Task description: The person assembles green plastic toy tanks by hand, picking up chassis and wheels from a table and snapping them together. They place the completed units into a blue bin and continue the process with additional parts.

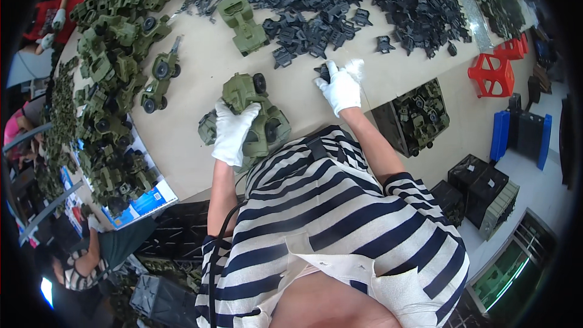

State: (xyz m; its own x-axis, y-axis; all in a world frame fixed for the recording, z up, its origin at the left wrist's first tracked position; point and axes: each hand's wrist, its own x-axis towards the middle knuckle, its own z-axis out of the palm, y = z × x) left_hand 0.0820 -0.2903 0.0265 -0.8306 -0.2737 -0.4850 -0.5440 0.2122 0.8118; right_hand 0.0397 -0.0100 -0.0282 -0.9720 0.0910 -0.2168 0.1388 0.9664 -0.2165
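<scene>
Red plastic stools (493, 76), on floor, right side; upright black box with bright-blue sides (527, 136), beyond; dark, square-edged crates (477, 179), grouped, lower right.

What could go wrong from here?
The green vehicles under the gloved left hand sit near the table's near edge, so a careless nudge might send one off.

The right hand has a small black part at its fingertips, close to a heap of black parts; if dropped, it could be hard to pick out again.
</scene>
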